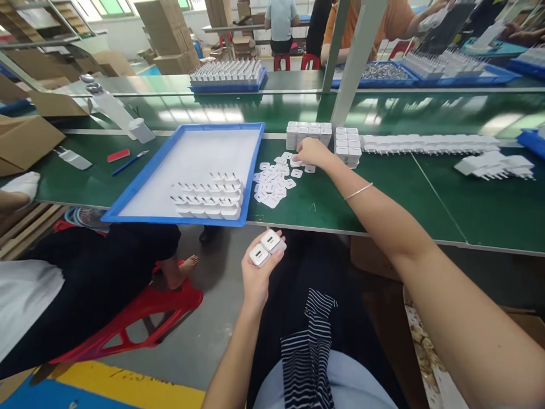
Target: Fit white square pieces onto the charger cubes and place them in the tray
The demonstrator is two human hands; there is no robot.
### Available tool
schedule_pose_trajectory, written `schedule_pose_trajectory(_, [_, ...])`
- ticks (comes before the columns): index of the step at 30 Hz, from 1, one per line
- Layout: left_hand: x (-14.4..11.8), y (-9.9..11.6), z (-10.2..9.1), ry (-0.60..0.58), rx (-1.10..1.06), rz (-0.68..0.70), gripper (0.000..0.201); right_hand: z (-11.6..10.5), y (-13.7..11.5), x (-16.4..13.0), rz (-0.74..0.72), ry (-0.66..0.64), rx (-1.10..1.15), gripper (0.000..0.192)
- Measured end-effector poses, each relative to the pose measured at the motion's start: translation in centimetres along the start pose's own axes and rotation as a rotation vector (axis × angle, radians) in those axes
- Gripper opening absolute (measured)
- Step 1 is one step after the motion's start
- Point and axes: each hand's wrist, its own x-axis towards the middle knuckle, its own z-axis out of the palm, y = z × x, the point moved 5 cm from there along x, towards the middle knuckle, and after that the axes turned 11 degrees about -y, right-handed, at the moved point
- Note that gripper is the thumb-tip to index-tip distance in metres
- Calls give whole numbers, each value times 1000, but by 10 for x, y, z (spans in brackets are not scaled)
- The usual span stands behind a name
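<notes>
Left hand [258,272] raised palm-up below the near edge of the green table [383,199], forearm bent upward, fingers curled around two white chargers [267,248] side by side. Right hand [312,152] stretched far forward, arm nearly straight, bracelet [358,191] at the wrist, fingers narrowed and pressed down onto the loose pile of small white labels [276,180] just beside the blue tray [140,193], near stacked white blocks [308,134].
</notes>
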Motion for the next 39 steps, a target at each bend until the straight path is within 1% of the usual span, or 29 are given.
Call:
schedule_pose_trajectory(3, [-10,-7,-12,25,19,-49,53,3,0,17,58,-72,-51,27])
schedule_pose_trajectory(7, [-14,-17,-29,86,20,-92,55,10,-2,18,84,-116,-101,32])
schedule_pose_trajectory(10, [-13,-21,-35,104,28,-107,56,11,-3,16,69,-151,-111,30])
schedule_pose_trajectory(16, [-11,-19,-33,87,50,-102,59,-1,0,15,76,-266,-86,35])
schedule_pose_trajectory(19, [-10,-19,-34,85,53,-99,59,-4,-1,13,89,-272,-109,29])
schedule_pose_trajectory(21, [-11,-21,-33,81,60,-105,58,-3,-4,11,102,-253,-187,29])
schedule_pose_trajectory(23, [-11,-22,-33,75,70,-114,58,0,-8,9,105,-233,-250,34])
schedule_pose_trajectory(25, [-11,-22,-32,71,81,-122,57,3,-11,8,98,-247,-276,40])
schedule_pose_trajectory(28, [-9,-22,-30,73,92,-129,58,8,-16,6,61,-289,-309,42])
schedule_pose_trajectory(31, [-6,-19,-27,74,105,-129,60,11,-20,4,7,-268,-328,44])
schedule_pose_trajectory(34, [-3,-13,-22,66,127,-120,60,13,-19,3,-18,-215,-262,43])
schedule_pose_trajectory(36, [-2,-9,-17,37,131,-113,60,11,-14,2,-7,-174,-154,35])
schedule_pose_trajectory(39, [1,-3,-9,-38,107,-87,70,5,-3,-6,-3,-158,71,19])
